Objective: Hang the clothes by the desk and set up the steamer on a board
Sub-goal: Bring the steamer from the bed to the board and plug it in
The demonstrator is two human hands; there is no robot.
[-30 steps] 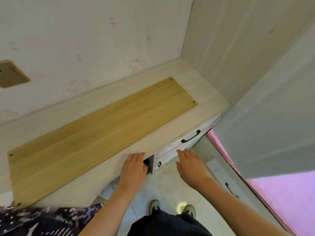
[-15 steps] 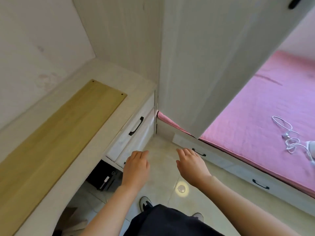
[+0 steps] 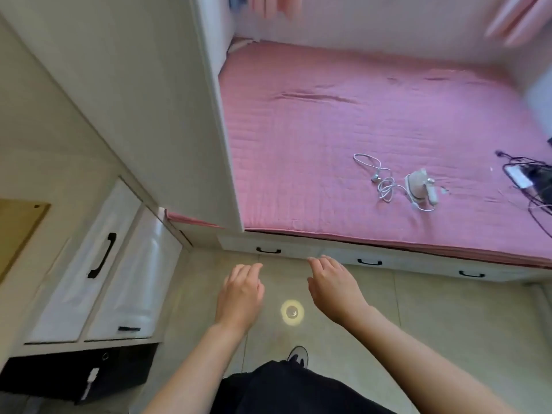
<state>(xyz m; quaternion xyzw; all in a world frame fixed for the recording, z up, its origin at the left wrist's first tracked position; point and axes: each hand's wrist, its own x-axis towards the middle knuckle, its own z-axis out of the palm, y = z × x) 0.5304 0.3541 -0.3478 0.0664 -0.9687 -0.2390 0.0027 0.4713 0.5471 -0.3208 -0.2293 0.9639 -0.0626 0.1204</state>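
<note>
A small white steamer (image 3: 419,186) lies on the pink bed (image 3: 328,121), its pale cord (image 3: 379,177) coiled beside it to the left. Only a corner of the wooden board (image 3: 18,222) shows at the left edge, lying on the desk. My left hand (image 3: 240,294) and my right hand (image 3: 334,285) hang over the tiled floor in front of the bed, fingers relaxed, holding nothing. Both hands are well short of the steamer. No clothes are in sight.
A tall white cabinet (image 3: 167,100) stands between desk and bed. White desk drawers (image 3: 98,264) with black handles are at left, a black box (image 3: 77,377) beneath them. Bed drawers (image 3: 367,261) run along the floor. Black cables and a device (image 3: 525,177) lie at the bed's right edge.
The view has swung right from the desk and board to the bed, bringing the steamer into sight. Both hands left the desk edge and now hover empty over the floor.
</note>
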